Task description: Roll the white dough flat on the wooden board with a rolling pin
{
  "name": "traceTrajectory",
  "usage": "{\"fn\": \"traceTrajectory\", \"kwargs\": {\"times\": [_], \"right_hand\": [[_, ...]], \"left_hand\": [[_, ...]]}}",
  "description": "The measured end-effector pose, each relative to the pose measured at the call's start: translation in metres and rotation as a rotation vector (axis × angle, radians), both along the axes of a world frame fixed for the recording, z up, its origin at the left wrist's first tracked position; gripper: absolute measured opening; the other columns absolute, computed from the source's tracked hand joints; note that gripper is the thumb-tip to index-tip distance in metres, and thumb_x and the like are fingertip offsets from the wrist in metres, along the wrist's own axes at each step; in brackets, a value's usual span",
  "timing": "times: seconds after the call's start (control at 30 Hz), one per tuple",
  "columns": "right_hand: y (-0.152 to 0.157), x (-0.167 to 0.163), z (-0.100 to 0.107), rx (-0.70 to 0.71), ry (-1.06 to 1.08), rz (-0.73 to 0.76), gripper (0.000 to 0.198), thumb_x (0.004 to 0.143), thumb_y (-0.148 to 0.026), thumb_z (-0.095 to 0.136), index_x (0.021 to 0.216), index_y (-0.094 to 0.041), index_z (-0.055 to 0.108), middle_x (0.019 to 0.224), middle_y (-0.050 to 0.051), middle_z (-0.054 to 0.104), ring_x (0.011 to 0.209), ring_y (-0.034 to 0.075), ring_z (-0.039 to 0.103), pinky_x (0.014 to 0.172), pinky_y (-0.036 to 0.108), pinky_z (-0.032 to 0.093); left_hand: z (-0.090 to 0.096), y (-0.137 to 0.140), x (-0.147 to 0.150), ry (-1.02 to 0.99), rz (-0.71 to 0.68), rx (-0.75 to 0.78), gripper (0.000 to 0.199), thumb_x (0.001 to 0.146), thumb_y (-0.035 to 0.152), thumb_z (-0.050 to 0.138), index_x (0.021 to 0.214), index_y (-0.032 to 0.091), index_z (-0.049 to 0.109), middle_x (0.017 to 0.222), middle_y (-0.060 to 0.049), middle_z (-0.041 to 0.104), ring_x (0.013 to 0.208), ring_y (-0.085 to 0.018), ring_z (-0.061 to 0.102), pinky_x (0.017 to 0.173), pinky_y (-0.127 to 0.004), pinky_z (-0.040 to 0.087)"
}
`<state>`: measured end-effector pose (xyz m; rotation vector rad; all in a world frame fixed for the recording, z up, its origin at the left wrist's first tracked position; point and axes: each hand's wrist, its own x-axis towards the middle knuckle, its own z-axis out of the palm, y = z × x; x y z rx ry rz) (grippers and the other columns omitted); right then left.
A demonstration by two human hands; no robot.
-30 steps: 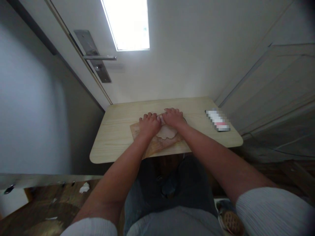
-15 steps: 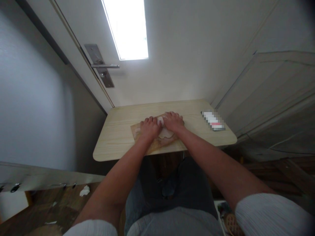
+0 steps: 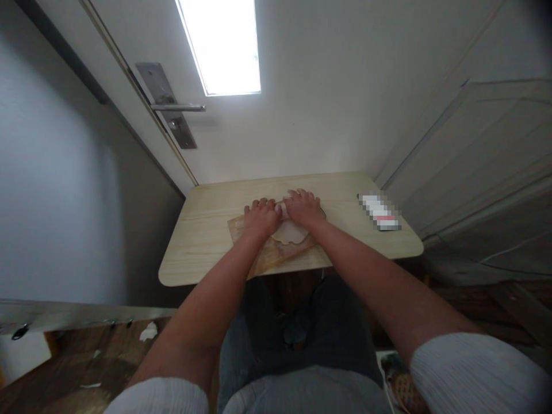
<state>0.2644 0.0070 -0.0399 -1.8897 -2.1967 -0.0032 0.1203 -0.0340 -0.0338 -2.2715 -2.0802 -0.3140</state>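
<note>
A pale, flattened piece of dough (image 3: 291,233) lies on a brownish cutting board (image 3: 267,260), which sits askew near the front edge of the small table. My left hand (image 3: 262,217) bears down on the dough's left side, fingers bent over and away from me. Close beside it, my right hand (image 3: 304,208) presses on the right side with its fingers curled over the far part. The thumbs nearly meet in the middle. Both hands hide the far part of the dough. A dark curved edge shows by my right wrist; I cannot tell what it belongs to.
The light wood table (image 3: 198,253) stands against a white door with a metal handle (image 3: 179,107) and a bright window pane. A phone-like item (image 3: 379,211), blurred out, lies at the table's right. Crumpled white paper (image 3: 149,332) is on the floor at left.
Both hands have shifted slightly away from me over the dough, and more of its near part shows. The view has tilted a little.
</note>
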Motion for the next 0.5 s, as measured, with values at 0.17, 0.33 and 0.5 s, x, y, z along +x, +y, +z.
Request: {"fn": "traceTrajectory", "kwargs": {"times": [0.17, 0.33, 0.5], "right_hand": [[0.016, -0.003, -0.007, 0.015, 0.046, -0.02, 0.051, 0.102, -0.051, 0.029, 0.14, -0.025, 0.052, 0.143, 0.014, 0.052, 0.125, 0.034, 0.048, 0.102, 0.055, 0.037], [0.028, -0.005, -0.008, -0.001, 0.06, -0.021, 0.052, 0.101, -0.052, 0.031, 0.139, -0.024, 0.052, 0.141, 0.014, 0.054, 0.124, 0.033, 0.049, 0.102, 0.053, 0.038], [0.038, -0.007, -0.006, -0.051, 0.038, 0.008, 0.056, 0.101, -0.055, 0.026, 0.141, -0.025, 0.05, 0.141, 0.015, 0.054, 0.127, 0.033, 0.047, 0.101, 0.053, 0.039]], "left_hand": [[0.003, 0.015, -0.003, 0.002, 0.005, -0.061, 0.054, 0.101, 0.047, 0.018, 0.128, 0.025, 0.059, 0.134, -0.012, 0.059, 0.123, -0.033, 0.049, 0.099, -0.055, 0.039], [0.003, 0.027, -0.006, 0.011, -0.005, -0.075, 0.055, 0.101, 0.046, 0.017, 0.125, 0.026, 0.062, 0.133, -0.013, 0.058, 0.124, -0.033, 0.048, 0.098, -0.055, 0.039], [0.004, 0.036, -0.008, 0.006, -0.016, -0.087, 0.053, 0.1, 0.046, 0.021, 0.125, 0.025, 0.063, 0.132, -0.014, 0.058, 0.121, -0.034, 0.049, 0.097, -0.055, 0.04]]}}
